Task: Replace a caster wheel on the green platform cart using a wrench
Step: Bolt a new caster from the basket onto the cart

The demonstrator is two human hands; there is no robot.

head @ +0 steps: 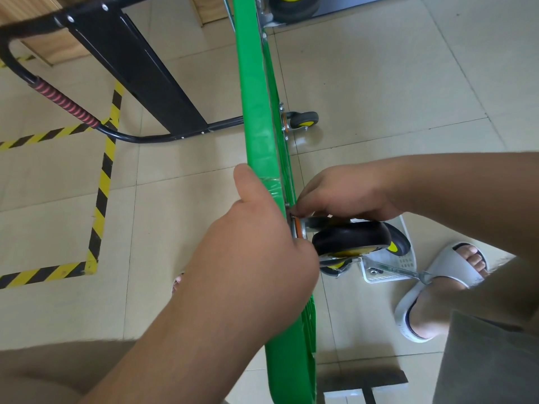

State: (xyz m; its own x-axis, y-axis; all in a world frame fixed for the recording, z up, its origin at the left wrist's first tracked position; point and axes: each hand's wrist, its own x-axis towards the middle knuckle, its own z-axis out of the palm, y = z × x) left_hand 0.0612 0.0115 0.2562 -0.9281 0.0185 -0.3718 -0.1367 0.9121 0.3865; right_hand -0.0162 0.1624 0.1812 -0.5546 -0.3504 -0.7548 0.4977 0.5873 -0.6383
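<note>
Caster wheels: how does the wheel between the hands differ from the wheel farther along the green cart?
The near wheel is being handled: the left hand grips the cart beside it, the right hand pinches at its plate; the far wheel is untouched. The near wheel's tyre looks black, the far wheel's greyer. Both have yellow hubs.

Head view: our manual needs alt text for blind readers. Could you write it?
A person's left hand grips the edge of a green platform cart tipped on its side, while the right hand has fingertips at the mounting plate of a black caster wheel. A wrench lies partly on a white tray nearby.
</note>
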